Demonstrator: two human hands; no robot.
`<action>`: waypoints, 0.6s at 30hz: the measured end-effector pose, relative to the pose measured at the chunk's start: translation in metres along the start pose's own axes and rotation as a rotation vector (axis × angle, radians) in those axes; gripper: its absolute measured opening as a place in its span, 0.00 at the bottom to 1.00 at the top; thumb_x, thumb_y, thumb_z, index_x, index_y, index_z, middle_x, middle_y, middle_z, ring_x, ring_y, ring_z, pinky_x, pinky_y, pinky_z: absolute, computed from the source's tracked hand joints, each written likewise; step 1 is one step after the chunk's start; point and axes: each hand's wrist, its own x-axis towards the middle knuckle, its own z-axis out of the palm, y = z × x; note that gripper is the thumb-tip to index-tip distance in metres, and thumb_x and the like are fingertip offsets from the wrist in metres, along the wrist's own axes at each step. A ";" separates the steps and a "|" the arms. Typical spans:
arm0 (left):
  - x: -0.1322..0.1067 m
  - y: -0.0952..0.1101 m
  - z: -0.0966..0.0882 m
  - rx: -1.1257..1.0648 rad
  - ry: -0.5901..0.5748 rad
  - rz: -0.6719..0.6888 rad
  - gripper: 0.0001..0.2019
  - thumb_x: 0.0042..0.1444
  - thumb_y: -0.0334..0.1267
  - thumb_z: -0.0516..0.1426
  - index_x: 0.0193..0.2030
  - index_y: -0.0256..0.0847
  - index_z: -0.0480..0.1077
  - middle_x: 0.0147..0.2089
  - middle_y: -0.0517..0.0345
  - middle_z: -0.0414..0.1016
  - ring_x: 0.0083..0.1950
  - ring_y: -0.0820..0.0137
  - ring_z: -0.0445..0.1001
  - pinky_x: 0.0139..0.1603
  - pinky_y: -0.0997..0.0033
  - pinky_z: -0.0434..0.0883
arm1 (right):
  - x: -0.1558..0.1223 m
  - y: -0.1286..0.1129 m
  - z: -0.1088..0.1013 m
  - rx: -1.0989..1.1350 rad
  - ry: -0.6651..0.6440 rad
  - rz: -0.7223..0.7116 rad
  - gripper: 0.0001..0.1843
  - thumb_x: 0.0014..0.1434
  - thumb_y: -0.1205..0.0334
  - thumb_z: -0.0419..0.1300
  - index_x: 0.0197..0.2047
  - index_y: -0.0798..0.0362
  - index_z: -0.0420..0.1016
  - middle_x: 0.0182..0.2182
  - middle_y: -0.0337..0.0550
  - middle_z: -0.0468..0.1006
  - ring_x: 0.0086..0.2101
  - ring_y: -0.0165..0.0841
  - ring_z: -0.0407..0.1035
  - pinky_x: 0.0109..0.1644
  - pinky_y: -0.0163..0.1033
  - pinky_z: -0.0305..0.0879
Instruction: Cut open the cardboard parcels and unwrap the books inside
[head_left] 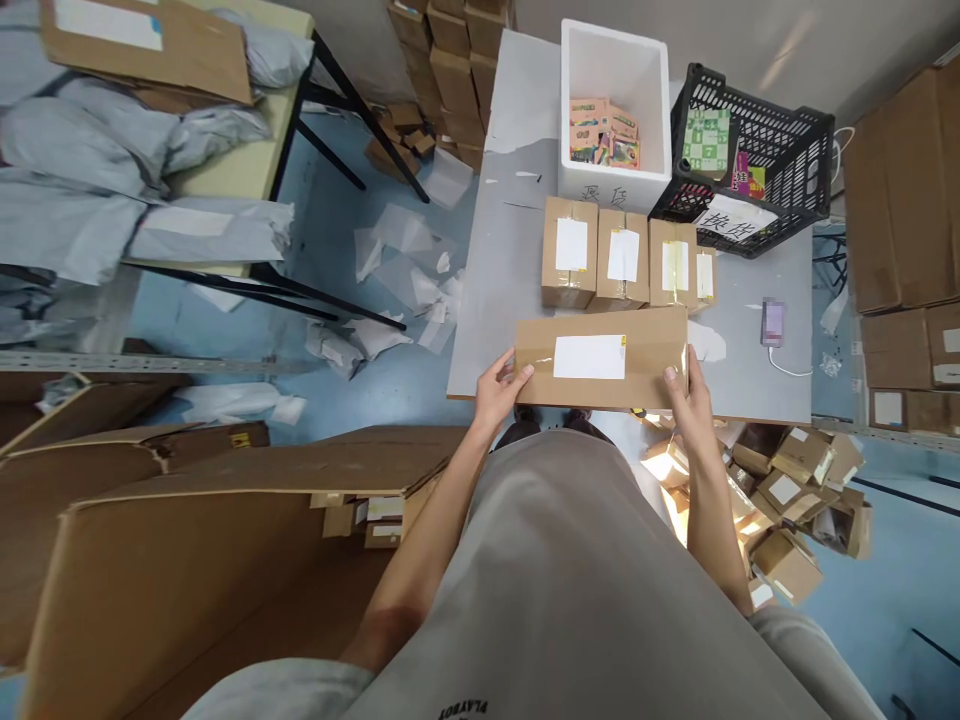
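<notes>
Room: blue floor point(330, 215), a pale wall behind, and a grey table point(495, 260) before the standing person.
Far-left stand: grey plastic bags point(82, 150) heaped on a cream-topped side table point(232, 180), a flattish labelled carton point(199, 55) on top.
Big open carton: its brown wall point(180, 580) stands by the person's left arm, with small boxes point(384, 522) inside.
Scraps: translucent sheets point(409, 235) scattered on the floor left of the grey table.
Left hand: grip point(499, 390) clamped on the left end of the long carton, thumb on its upper face.
Long carton: brown, white label point(589, 357) uppermost, at the near edge of the grey table between both hands; whether it rests or is lifted, I cannot tell.
White foam box: at the back point(576, 182), pink packets point(600, 130) inside.
Row of taped cartons: four point(626, 288), side by side between foam box and long carton.
Right hand: grip point(688, 395) clamped on the right end, thumb on top.
Black crate: slatted point(787, 170), tilted in view, holding a green checked box point(706, 140).
Purple device: blurred point(773, 323), white cable attached.
Right side: jumbled small cartons point(787, 490) low down; large boxes point(892, 200) stacked beyond.
</notes>
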 end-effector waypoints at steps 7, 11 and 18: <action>-0.006 0.020 -0.055 0.213 0.151 0.119 0.35 0.59 0.53 0.75 0.69 0.39 0.80 0.66 0.41 0.85 0.64 0.47 0.86 0.69 0.46 0.81 | 0.009 0.045 0.067 0.191 -0.100 0.120 0.54 0.67 0.19 0.57 0.82 0.47 0.66 0.80 0.51 0.68 0.79 0.50 0.60 0.85 0.60 0.54; -0.004 0.012 -0.055 0.218 0.167 0.189 0.37 0.58 0.55 0.74 0.70 0.38 0.79 0.69 0.38 0.83 0.68 0.47 0.83 0.74 0.48 0.77 | 0.006 0.063 0.085 0.197 -0.139 0.146 0.55 0.67 0.16 0.54 0.82 0.47 0.67 0.79 0.53 0.70 0.77 0.49 0.63 0.84 0.58 0.57; 0.003 -0.026 -0.067 0.009 0.207 0.080 0.37 0.73 0.66 0.57 0.74 0.38 0.74 0.77 0.36 0.75 0.79 0.51 0.74 0.79 0.52 0.73 | 0.000 0.093 0.065 0.270 -0.225 0.106 0.62 0.61 0.19 0.66 0.86 0.44 0.56 0.84 0.51 0.58 0.82 0.45 0.54 0.85 0.57 0.54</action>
